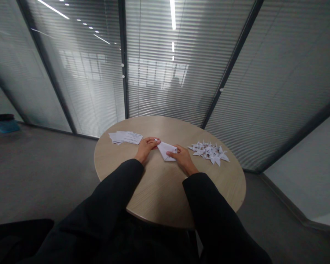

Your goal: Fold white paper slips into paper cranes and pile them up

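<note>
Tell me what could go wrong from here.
The folded sheet is held near its edges by the left hand and right hand, so a fold might slip. The origami pieces lie heaped close to the right hand; a bump could scatter them. The uneven paper stack near the left hand might slide if nudged.

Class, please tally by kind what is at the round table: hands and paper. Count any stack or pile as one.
Hands: 2 (left hand, right hand)
Folded paper held in both hands: 1
Loose stack of sheets: 1
Pile of pointed paper shapes, too overlapped to count singly: 1
Total: 5
</note>
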The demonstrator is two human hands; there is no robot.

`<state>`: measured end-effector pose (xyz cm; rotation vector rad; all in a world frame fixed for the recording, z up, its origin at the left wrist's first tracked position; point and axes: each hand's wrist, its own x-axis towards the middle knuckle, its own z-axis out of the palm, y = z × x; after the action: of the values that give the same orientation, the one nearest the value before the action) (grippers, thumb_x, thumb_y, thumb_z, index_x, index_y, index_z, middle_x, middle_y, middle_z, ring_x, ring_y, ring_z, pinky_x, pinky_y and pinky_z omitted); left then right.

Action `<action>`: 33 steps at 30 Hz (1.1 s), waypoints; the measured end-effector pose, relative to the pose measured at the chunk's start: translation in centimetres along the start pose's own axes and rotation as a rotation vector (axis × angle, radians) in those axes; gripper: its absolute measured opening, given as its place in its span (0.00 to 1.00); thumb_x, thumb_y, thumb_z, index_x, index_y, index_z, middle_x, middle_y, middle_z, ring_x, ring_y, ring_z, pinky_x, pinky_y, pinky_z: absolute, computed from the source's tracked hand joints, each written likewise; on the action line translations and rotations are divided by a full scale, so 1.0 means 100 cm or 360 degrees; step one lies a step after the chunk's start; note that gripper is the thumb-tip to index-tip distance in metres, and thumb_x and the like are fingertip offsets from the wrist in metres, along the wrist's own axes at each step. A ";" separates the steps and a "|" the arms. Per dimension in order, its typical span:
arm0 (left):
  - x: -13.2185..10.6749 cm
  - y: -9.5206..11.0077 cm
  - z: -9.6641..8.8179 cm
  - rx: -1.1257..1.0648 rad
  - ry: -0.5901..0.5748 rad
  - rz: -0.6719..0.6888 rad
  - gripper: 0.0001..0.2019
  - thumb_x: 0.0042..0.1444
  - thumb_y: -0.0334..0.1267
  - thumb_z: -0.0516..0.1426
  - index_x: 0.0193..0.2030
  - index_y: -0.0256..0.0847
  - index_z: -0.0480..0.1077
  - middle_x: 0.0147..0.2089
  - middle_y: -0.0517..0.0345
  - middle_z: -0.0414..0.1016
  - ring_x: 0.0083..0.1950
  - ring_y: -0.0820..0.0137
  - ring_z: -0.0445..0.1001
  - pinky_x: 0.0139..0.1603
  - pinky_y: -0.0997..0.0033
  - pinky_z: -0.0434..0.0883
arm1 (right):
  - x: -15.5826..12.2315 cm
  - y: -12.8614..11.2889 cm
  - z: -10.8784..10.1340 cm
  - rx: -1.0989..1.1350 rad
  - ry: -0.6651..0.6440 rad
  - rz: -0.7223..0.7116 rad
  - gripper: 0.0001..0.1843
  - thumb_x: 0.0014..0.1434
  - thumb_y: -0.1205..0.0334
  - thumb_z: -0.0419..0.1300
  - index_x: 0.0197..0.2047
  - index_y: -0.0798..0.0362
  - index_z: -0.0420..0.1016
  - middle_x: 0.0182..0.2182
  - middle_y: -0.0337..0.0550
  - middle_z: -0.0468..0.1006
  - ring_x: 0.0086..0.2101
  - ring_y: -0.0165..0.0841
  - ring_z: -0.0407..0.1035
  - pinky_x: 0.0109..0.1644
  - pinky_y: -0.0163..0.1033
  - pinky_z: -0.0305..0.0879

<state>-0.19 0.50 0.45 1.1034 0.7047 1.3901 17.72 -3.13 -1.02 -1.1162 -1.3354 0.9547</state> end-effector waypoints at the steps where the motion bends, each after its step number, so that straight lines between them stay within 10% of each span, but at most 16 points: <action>1: 0.000 0.000 0.000 -0.0021 0.0008 -0.0012 0.18 0.33 0.41 0.71 0.31 0.34 0.76 0.28 0.55 0.77 0.32 0.70 0.75 0.42 0.67 0.73 | 0.000 0.000 0.000 0.0017 0.0001 0.0008 0.25 0.33 0.52 0.74 0.33 0.55 0.74 0.26 0.39 0.76 0.26 0.32 0.68 0.30 0.36 0.62; 33: -0.002 0.003 0.000 -0.0299 -0.0037 -0.0301 0.10 0.51 0.37 0.65 0.36 0.30 0.77 0.33 0.48 0.80 0.34 0.71 0.78 0.42 0.72 0.76 | -0.003 -0.005 -0.003 -0.0254 -0.0029 -0.0092 0.21 0.38 0.47 0.70 0.29 0.54 0.72 0.22 0.36 0.70 0.24 0.30 0.62 0.27 0.35 0.56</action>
<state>-0.31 0.29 0.67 0.8808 0.6310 1.2523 17.94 -3.61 -0.55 -1.1846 -1.4717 0.8290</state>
